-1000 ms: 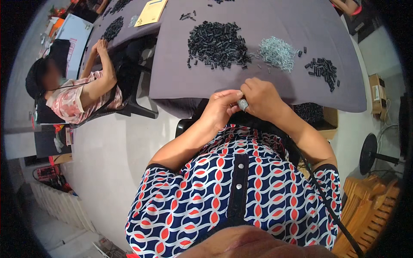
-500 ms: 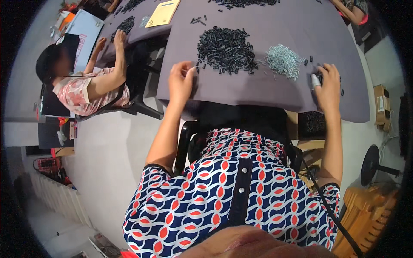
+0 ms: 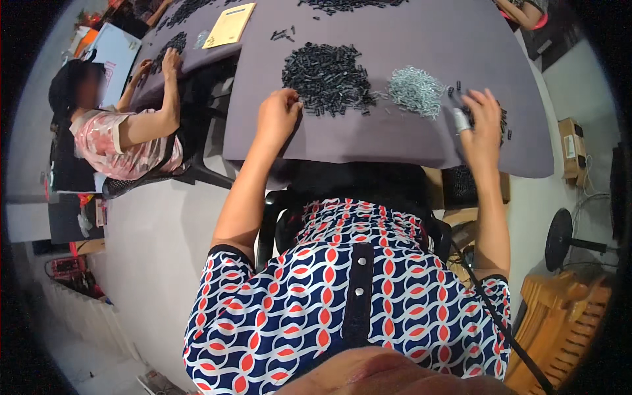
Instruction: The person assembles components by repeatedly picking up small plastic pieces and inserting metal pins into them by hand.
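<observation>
My left hand point(image 3: 276, 120) is at the near left edge of a large heap of small black cylindrical pieces point(image 3: 327, 79). Its thumb and fingertips are drawn together; whatever is between them is too small to make out. Right of the heap lies a smaller pile of shiny silvery screw-like parts point(image 3: 416, 91). Beyond that pile, my right hand point(image 3: 482, 131) rests over the table with its fingers spread and a white cover point(image 3: 461, 120) on the thumb. A few black pieces point(image 3: 504, 124) show beside it, partly hidden by the hand.
A grey cloth covers the table point(image 3: 388, 141). Loose black pieces point(image 3: 283, 33) and another black heap point(image 3: 352, 5) lie farther back. A yellow booklet point(image 3: 228, 26) is at the far left. On the left, a seated co-worker point(image 3: 125, 131) handles a similar heap. A black fan point(image 3: 559, 240) stands at right.
The whole view has shifted slightly. My left hand has come rightward against the black heap, its fingers drawing together. My right hand's fingers have lifted and spread a little.
</observation>
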A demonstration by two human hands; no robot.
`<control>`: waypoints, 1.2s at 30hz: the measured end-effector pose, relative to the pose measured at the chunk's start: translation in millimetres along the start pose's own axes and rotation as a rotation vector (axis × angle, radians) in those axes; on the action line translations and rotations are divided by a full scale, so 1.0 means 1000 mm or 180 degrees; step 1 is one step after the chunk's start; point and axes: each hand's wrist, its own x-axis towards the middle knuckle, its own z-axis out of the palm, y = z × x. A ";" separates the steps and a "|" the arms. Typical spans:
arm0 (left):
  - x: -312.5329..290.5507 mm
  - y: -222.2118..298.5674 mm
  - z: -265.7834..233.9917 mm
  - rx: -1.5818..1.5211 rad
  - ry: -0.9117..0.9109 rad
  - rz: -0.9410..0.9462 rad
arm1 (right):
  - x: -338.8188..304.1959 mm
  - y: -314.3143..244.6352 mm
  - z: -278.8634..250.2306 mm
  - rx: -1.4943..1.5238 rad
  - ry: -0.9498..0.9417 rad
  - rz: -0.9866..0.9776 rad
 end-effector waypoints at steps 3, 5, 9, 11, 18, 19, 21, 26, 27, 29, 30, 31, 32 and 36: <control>-0.004 0.009 0.005 -0.0055 0.0039 0.0068 | -0.003 -0.030 0.009 0.0569 -0.0357 -0.0440; -0.006 0.009 0.009 0.0022 0.0063 0.0121 | -0.003 -0.054 0.015 0.0862 -0.0592 -0.0463; -0.021 0.003 0.004 -0.0584 0.0374 0.0067 | 0.000 -0.072 0.044 0.0869 -0.0898 -0.0569; -0.032 -0.005 0.002 -0.0782 0.0400 -0.0173 | 0.002 -0.078 0.054 0.0503 -0.0840 -0.0677; -0.062 -0.001 -0.004 -0.1077 0.0376 -0.0290 | -0.004 -0.082 0.065 0.0306 -0.1044 -0.0641; -0.063 0.009 -0.005 -0.0942 0.0387 -0.0096 | -0.003 -0.083 0.062 0.0380 -0.1084 -0.0749; -0.063 0.029 -0.006 -0.0864 0.0325 0.0116 | -0.003 -0.087 0.056 0.0428 -0.1116 -0.0865; -0.053 0.032 0.012 -0.0193 0.0306 0.0257 | -0.012 -0.094 0.054 0.0877 -0.1208 -0.0719; -0.053 0.033 0.013 -0.0012 0.0284 0.0240 | -0.013 -0.095 0.055 0.1106 -0.1229 -0.0658; -0.055 0.036 0.013 -0.0073 0.0244 0.0209 | -0.008 -0.100 0.062 0.1351 -0.1209 -0.0741; -0.054 0.038 0.013 -0.0150 0.0218 0.0167 | -0.005 -0.103 0.065 0.1581 -0.1195 -0.0843; -0.055 0.041 0.013 -0.0136 0.0199 0.0183 | -0.004 -0.106 0.067 0.1497 -0.1316 -0.0788; -0.057 0.046 0.014 -0.0393 0.0269 0.0251 | -0.003 -0.107 0.071 0.1505 -0.1304 -0.0763; -0.055 0.064 0.017 -0.0253 0.0101 0.0676 | -0.006 -0.103 0.080 0.1521 -0.1187 -0.0782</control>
